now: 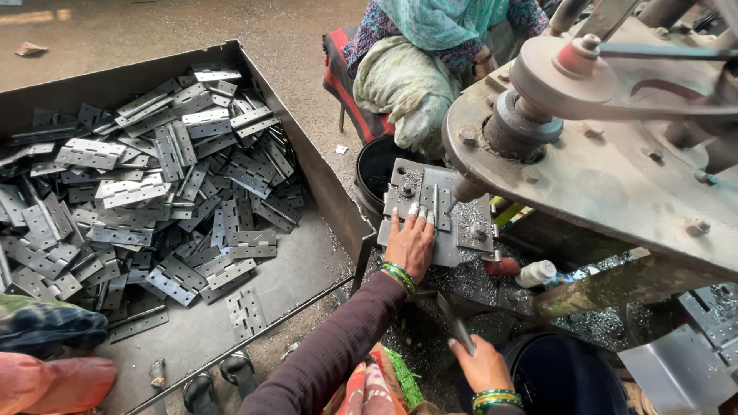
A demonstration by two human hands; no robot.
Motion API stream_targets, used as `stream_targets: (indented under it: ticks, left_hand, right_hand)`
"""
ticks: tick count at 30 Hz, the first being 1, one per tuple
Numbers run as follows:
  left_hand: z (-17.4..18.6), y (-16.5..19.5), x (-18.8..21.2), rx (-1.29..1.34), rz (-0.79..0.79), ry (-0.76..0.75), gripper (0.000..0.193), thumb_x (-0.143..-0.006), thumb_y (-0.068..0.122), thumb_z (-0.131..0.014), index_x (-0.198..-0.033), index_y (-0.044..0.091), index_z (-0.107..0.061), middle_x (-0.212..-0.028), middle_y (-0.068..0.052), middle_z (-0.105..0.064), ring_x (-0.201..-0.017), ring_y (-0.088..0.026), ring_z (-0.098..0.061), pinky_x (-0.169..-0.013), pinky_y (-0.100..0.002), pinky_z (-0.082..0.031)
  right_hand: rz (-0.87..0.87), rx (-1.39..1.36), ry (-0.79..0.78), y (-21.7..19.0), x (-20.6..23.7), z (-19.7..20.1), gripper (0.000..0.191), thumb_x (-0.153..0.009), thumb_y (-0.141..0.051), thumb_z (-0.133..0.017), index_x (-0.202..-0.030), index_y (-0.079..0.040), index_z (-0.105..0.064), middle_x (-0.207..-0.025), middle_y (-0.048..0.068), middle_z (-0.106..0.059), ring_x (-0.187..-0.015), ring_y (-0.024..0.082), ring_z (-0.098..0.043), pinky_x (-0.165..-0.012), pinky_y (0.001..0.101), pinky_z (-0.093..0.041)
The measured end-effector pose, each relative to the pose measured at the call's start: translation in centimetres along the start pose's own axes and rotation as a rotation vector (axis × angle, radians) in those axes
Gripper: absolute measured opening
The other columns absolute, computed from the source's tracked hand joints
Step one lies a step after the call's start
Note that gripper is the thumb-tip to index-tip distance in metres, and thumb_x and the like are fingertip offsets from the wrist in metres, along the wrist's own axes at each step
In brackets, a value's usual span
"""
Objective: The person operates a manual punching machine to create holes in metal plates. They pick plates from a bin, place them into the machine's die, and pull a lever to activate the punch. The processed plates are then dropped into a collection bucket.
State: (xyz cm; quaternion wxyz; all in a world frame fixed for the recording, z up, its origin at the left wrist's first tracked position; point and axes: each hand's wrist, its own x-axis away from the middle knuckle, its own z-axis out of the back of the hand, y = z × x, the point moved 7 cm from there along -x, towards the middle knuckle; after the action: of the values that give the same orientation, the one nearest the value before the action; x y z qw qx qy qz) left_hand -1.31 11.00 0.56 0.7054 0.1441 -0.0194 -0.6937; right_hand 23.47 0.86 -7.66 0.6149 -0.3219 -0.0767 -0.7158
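My left hand (pixel 411 244), in a dark sleeve with green bangles, lies flat on the machine's grey fixture plate (pixel 407 184). Its fingertips press down a metal hinge (pixel 430 206) right under the drill spindle (pixel 467 188). My right hand (pixel 483 367), also with bangles, sits low near the frame's bottom edge. It grips a narrow grey metal piece (pixel 456 324) that points up and left. I cannot tell what that piece is attached to.
A large sheet-metal tray (pixel 307 269) on the left holds several loose grey hinges (pixel 154 177). The rusty machine body (pixel 615 177) overhangs the right side. Another person (pixel 419 61) sits beyond the plate beside a black bucket (pixel 377 165). Metal shavings (pixel 461 280) litter the bench.
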Motion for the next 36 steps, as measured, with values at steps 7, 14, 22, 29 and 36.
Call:
stream_targets:
  ticks: [7,14,22,29,36]
  left_hand:
    - [1.4,0.7,0.5,-0.030,-0.007,0.109,0.037,-0.093,0.014,-0.058,-0.128,0.003,-0.059,-0.139,-0.017,-0.058,-0.137,-0.031,-0.049,-0.122,-0.064,-0.021]
    - [1.9,0.4,0.8,0.028,-0.007,0.106,0.035,-0.097,0.013,-0.054,-0.130,0.003,-0.059,-0.133,-0.014,-0.061,-0.132,-0.029,-0.052,-0.122,-0.067,-0.021]
    - [0.5,0.3,0.3,0.007,-0.009,0.078,0.031,-0.097,0.014,-0.051,-0.125,0.005,-0.060,-0.132,-0.014,-0.060,-0.133,-0.029,-0.051,-0.121,-0.066,-0.022]
    - [0.7,0.3,0.6,0.042,-0.014,0.163,0.027,-0.094,0.013,-0.054,-0.120,0.006,-0.060,-0.127,-0.012,-0.062,-0.129,-0.029,-0.054,-0.119,-0.068,-0.023]
    - [0.8,0.4,0.7,0.048,-0.012,0.101,0.033,-0.095,0.013,-0.052,-0.126,0.005,-0.059,-0.127,-0.012,-0.061,-0.130,-0.028,-0.053,-0.121,-0.068,-0.021]
  right_hand:
    - [-0.017,0.011,0.096,0.0,0.6,-0.6,0.048,-0.087,-0.058,-0.063,-0.096,-0.013,-0.076,-0.082,0.017,-0.078,-0.085,0.040,-0.076,-0.078,0.0467,-0.058]
    - [-0.020,-0.047,0.134,1.8,-0.8,-3.5,0.050,-0.085,-0.061,-0.065,-0.099,-0.016,-0.078,-0.083,0.019,-0.078,-0.087,0.040,-0.076,-0.080,0.0468,-0.058]
    - [-0.004,0.051,0.039,-0.6,0.5,1.2,0.048,-0.087,-0.059,-0.063,-0.097,-0.013,-0.074,-0.089,0.018,-0.080,-0.092,0.040,-0.076,-0.082,0.0451,-0.057]
    - [-0.092,0.055,0.138,0.2,0.8,-1.9,0.049,-0.088,-0.062,-0.064,-0.103,-0.017,-0.076,-0.091,0.020,-0.078,-0.092,0.041,-0.076,-0.082,0.0469,-0.059]
    - [-0.008,-0.010,0.162,1.1,-0.2,-2.3,0.046,-0.085,-0.059,-0.066,-0.102,-0.018,-0.078,-0.091,0.020,-0.077,-0.092,0.043,-0.073,-0.081,0.0474,-0.057]
